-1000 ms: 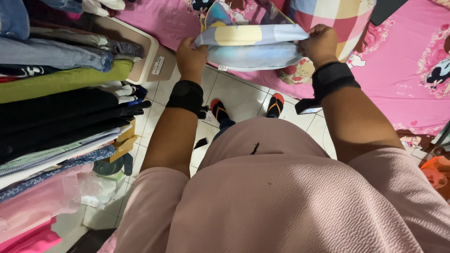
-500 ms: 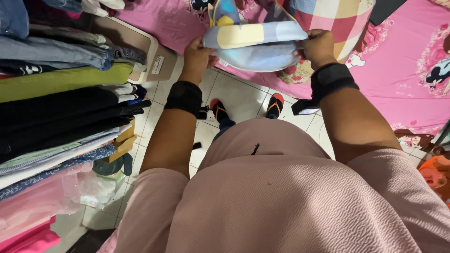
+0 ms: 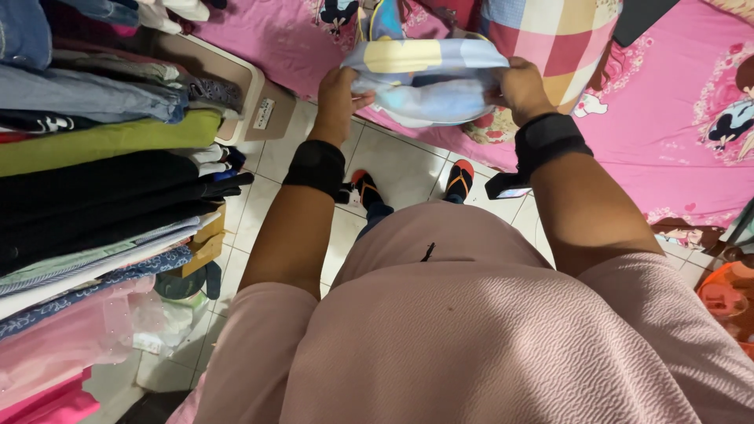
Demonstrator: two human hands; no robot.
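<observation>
I hold a folded cloth (image 3: 428, 78) in pale blue with a yellow patch, out in front of me at the edge of the pink bed (image 3: 667, 118). My left hand (image 3: 339, 98) grips its left end and my right hand (image 3: 520, 86) grips its right end. Both wrists wear black bands. The cloth bulges downward between the hands. Below it my feet in orange and black sandals (image 3: 459, 177) stand on the white tiled floor.
A rack of hanging clothes (image 3: 94, 196) fills the left side. A checked pink and yellow pillow (image 3: 550, 39) lies on the bed behind the cloth. An orange object (image 3: 726, 298) sits at the right edge. A beige box (image 3: 236, 86) stands by the bed.
Both hands have drawn closer together, so the cloth is now folded shorter and hangs rounder. The hands have shifted slightly upward toward the bed.
</observation>
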